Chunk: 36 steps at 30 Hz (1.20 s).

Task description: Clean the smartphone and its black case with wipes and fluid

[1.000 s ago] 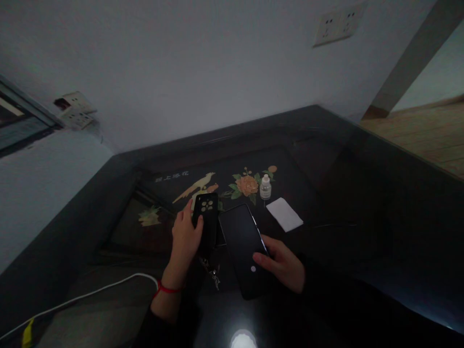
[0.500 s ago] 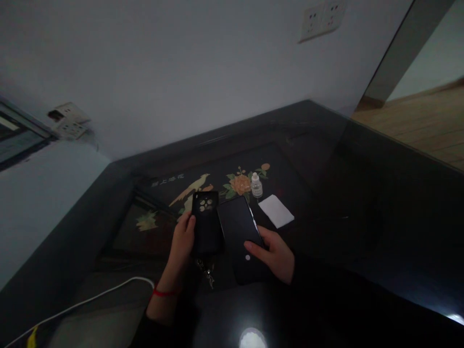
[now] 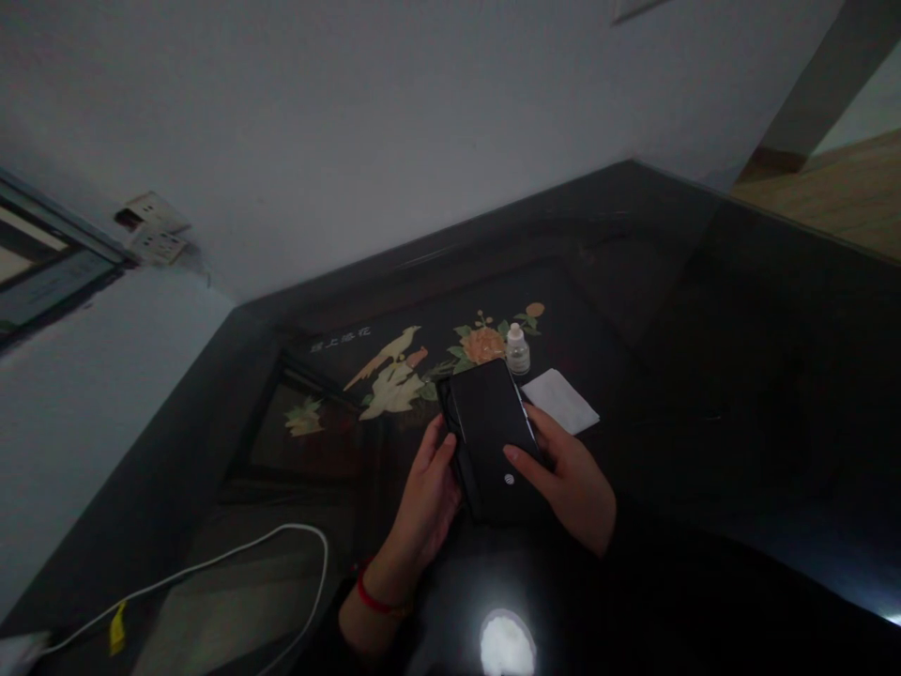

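A black smartphone (image 3: 491, 413) lies screen up in my right hand (image 3: 572, 479), whose thumb rests on the glass near a small round striped mark. My left hand (image 3: 428, 488) grips a black phone case (image 3: 449, 402) by its left side. The case sits under and to the left of the phone, its camera end showing past the phone's edge. Most of the case is hidden, so I cannot tell whether the phone is seated in it. Just beyond my right hand are a small clear bottle with a white cap (image 3: 517, 349) and a folded white cloth or paper (image 3: 561, 401).
The glossy dark table (image 3: 654, 357) bears a bird-and-flower picture (image 3: 394, 385). A white cable (image 3: 211, 561) with a yellow tag (image 3: 117, 629) runs along the left. Wall sockets (image 3: 156, 230) are at the left, and a pale wall (image 3: 366, 122) rises behind.
The case was apart from the phone, its back with camera holes showing. My left hand has turned it over and brought it right, under the phone. The dangling charm is now out of sight.
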Motion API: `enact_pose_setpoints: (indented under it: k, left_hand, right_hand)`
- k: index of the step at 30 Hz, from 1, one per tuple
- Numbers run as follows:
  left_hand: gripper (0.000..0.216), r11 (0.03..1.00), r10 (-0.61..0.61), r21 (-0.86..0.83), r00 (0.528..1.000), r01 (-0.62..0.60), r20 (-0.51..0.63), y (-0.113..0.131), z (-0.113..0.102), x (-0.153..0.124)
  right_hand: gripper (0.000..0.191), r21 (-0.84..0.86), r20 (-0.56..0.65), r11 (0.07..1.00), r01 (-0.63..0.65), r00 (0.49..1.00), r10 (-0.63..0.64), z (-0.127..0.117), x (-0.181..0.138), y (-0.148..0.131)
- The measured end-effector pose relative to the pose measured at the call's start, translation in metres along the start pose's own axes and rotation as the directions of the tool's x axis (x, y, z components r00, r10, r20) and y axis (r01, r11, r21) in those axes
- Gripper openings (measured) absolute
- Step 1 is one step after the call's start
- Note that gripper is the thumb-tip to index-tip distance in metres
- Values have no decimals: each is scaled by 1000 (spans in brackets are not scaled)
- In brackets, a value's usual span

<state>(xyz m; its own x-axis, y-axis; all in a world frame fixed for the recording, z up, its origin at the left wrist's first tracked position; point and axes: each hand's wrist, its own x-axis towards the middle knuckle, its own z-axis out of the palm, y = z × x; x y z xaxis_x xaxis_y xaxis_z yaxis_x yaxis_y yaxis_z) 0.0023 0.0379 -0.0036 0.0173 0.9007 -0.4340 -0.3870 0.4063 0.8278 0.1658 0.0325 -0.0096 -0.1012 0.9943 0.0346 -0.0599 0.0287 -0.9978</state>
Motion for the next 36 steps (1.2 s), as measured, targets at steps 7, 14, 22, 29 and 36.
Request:
enact_pose_setpoints:
  k: [7, 14, 22, 29, 36]
  left_hand:
    - [56, 992, -55, -119, 998, 51, -29, -2, 6, -7]
    - [61, 986, -93, -141, 994, 84, -56, -4, 6, -10]
    - [58, 983, -5, -186, 998, -8, -70, -8, 7, -14]
    - [61, 983, 21, -178, 996, -35, -84, -10, 6, -16]
    - [59, 982, 24, -185, 998, -34, -59, -7, 10, -18]
  right_hand:
    - [63, 52, 26, 995, -85, 996, 83, -1, 3, 7]
    - [59, -80, 50, 995, -54, 997, 58, -1, 3, 7]
    - [54, -257, 16, 965, 46, 999, -43, -2, 2, 5]
    - [54, -288, 31, 957, 41, 999, -34, -2, 2, 3]
    - [65, -543, 36, 838, 44, 999, -29, -3, 1, 9]
